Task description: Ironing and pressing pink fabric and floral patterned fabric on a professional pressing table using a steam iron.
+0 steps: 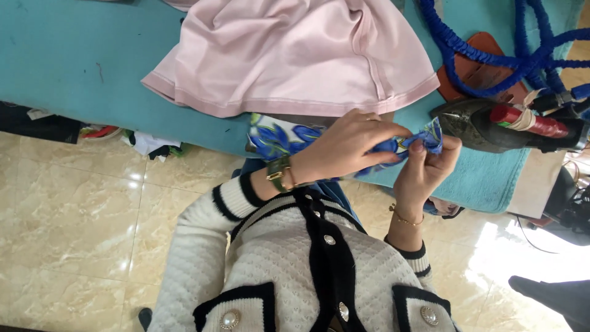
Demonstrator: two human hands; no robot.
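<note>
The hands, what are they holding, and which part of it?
Both hands hold a blue flowered cloth. The left hand and right hand pinch its folded end between their fingertips.

- The left hand (pixel 347 144) reaches in from seven o'clock towards three o'clock, its forearm level, fingers curled and thumb pinched shut against them.
- The right hand (pixel 430 163) rises from six o'clock, wrist bent, fingertips pinched closed at twelve o'clock, touching the left hand's fingertips.

Garment workshop: padded ironing table (pixel 74 61), steam iron (pixel 491 126).
</note>
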